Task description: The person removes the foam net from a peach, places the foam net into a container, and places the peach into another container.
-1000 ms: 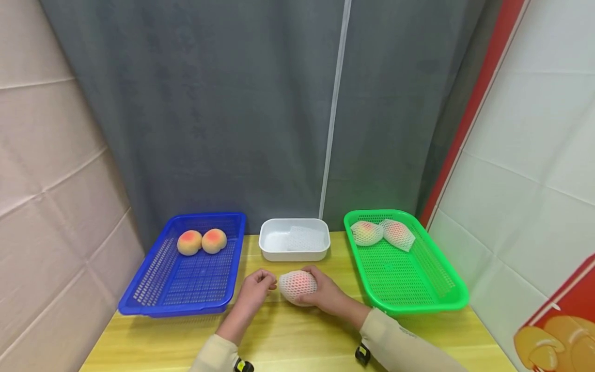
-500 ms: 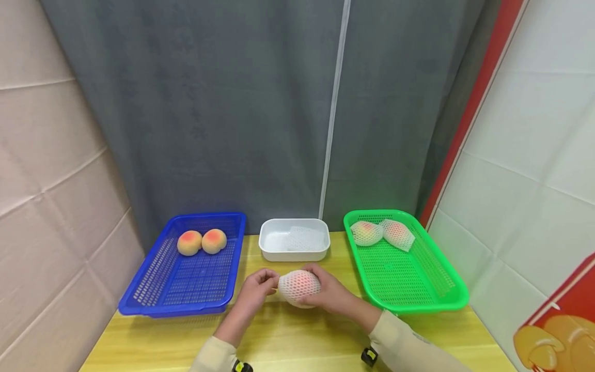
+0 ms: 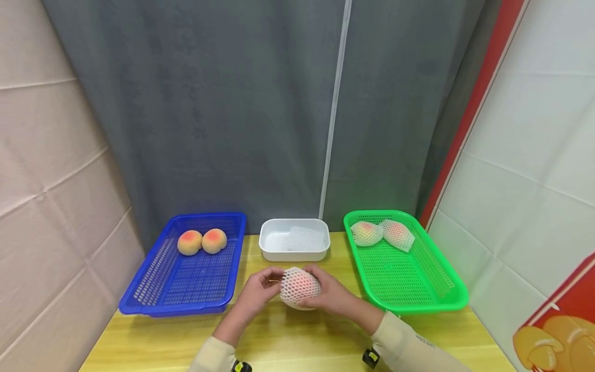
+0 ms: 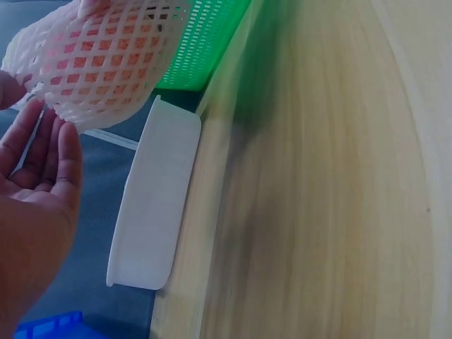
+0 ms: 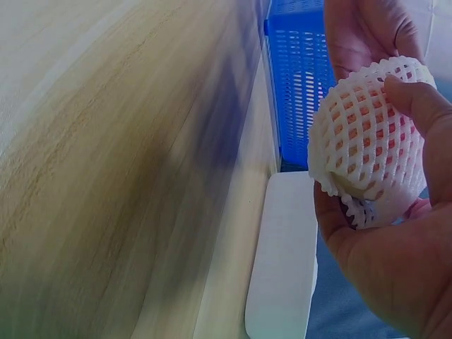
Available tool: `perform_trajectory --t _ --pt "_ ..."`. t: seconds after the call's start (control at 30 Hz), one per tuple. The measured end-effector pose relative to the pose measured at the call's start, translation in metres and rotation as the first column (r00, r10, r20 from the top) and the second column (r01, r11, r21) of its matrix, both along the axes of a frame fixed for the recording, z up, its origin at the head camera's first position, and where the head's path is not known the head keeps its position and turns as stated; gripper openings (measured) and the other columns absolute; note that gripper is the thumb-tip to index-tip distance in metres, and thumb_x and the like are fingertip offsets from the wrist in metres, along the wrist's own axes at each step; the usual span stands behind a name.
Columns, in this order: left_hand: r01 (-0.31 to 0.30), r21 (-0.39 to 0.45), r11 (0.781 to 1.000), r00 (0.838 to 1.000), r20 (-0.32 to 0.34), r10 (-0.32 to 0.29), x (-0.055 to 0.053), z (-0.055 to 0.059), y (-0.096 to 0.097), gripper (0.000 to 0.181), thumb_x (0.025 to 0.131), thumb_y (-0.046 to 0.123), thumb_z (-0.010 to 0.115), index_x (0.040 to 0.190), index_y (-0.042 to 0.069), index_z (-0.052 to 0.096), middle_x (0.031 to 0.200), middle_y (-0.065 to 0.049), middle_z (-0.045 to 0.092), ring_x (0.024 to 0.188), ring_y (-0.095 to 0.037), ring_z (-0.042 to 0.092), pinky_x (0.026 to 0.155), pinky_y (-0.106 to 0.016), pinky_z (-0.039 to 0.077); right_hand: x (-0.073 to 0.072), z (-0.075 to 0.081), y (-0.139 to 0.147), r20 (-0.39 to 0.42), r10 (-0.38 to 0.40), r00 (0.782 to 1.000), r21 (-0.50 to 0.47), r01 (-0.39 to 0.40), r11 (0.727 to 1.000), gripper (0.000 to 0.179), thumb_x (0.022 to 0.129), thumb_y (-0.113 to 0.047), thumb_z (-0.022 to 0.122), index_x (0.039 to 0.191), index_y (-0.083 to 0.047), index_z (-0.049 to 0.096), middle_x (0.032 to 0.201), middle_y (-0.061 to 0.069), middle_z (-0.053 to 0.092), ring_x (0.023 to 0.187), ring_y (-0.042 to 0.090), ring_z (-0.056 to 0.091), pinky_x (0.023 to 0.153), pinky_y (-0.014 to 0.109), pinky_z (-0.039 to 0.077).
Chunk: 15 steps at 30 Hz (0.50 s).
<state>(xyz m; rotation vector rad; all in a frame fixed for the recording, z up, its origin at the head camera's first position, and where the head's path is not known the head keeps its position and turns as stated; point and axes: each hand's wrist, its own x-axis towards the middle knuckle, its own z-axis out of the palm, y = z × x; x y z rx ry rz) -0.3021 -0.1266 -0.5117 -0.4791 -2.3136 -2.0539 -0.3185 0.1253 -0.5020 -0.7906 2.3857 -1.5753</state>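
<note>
Netting [image 3: 292, 291], white and diamond-meshed, wraps a peach [image 3: 304, 282] we see reddish through its gaps; our right hand [image 3: 332, 294] grips both, our left hand [image 3: 258, 288] pinches the netting's edge.

a dark grey fabric curtain [image 3: 209, 113] forms the rear boundary, hanging in soft vertical folds. a narrow pale vertical strip [image 3: 334, 103] crosses the curtain right of centre. at left stands a beige, creased, sheet-covered wall [image 3: 51, 144]; at right, a white, creased, sheet-covered wall [image 3: 548, 129]. a straight red band [image 3: 473, 103] borders the right wall beside the curtain. a red printed panel with orange-yellow shapes [image 3: 558, 336] occupies the lower right. the yellow wood-grain table [image 3: 297, 346] shows soft glare and diffuse shadows.
</note>
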Motion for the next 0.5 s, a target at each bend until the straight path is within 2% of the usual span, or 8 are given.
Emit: perform_trajectory --t 0.13,0.27,0.5 --pt "0.053 -0.018 0.998 0.998 -0.025 -0.053 0.0005 0.0021 -0.0005 0.035 0.097 -0.007 0.071 0.132 -0.010 0.069 0.131 -0.027 0.070 0.119 -0.036 0.071 0.095 -0.026 0.059 0.0005 0.0018 -0.0001 -0.009 0.010 1.000 0.005 -0.010 1.000 0.069 0.087 -0.020 0.096 0.145 -0.011 0.060 0.134 0.007 0.067 0.121 0.023 0.063 0.104 0.043 0.053" --pt "0.074 -0.049 0.996 0.996 -0.036 -0.075 0.0016 0.0041 -0.0010 0.036 0.096 -0.007 0.070 0.132 -0.009 0.069 0.132 -0.026 0.070 0.123 -0.041 0.066 0.095 -0.026 0.059 0.0005 0.0024 -0.0001 -0.016 0.012 1.000 0.007 -0.012 1.000 0.069 0.087 -0.021 0.097 0.145 -0.011 0.060 0.133 0.006 0.068 0.119 0.022 0.064 0.104 0.041 0.053" --pt "0.088 -0.106 0.990 0.996 -0.012 -0.090 -0.0006 0.0026 -0.0005 0.037 0.097 -0.001 0.070 0.134 -0.002 0.071 0.128 -0.018 0.072 0.122 -0.031 0.064 0.094 -0.028 0.058 0.0032 0.0065 -0.0005 -0.007 0.012 1.000 0.001 -0.012 1.000 0.071 0.086 -0.021 0.097 0.146 -0.009 0.060 0.132 0.007 0.069 0.118 0.022 0.065 0.102 0.039 0.055"
